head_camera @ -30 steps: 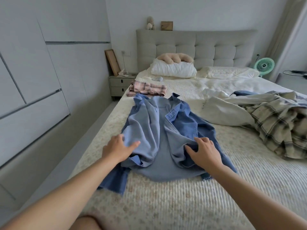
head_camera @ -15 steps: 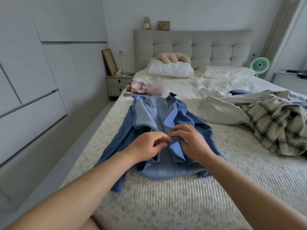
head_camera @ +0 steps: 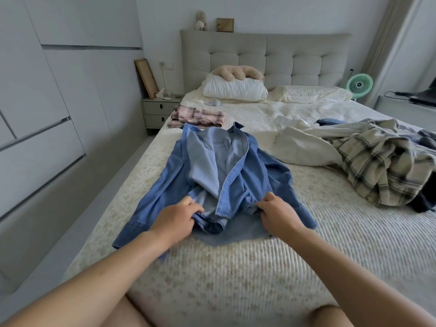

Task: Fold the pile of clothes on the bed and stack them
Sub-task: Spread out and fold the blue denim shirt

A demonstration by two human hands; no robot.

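Two bare hands work at the near hem of a blue denim button-front shirt (head_camera: 219, 175) that lies collar-away on the cream quilted bed (head_camera: 271, 267), towards its left side. The left hand (head_camera: 175, 219) has its fingers curled around a bunched fold of the left front panel, and the right hand (head_camera: 279, 217) pinches the lower edge of the right front panel with bent fingers; neither is spread flat.

Denim of this weight probably handles as soft but fairly dense cloth: it should hold a crease better than thin cotton, yet the panels flop and bunch wherever they are not supported. It looks neither slippery nor fragile. The sensible places to take hold seem to be the hem corners and the button placket for squaring the fronts, then the shoulder seams and cuffs for bringing the sleeves in.

Further up the bed, a folded pink plaid garment (head_camera: 197, 116) sits near the white pillow (head_camera: 233, 89), which reads as the start of the stack. To the right, well apart from the shirt, a loose heap of unfolded clothes (head_camera: 368, 161) includes a cream-and-grey plaid piece and a plain cream one.

How many garments that heap holds cannot be judged, since it runs past the right edge. Fingertips of both hands are partly buried in cloth, and the shirt's right sleeve is mostly tucked beneath its body.
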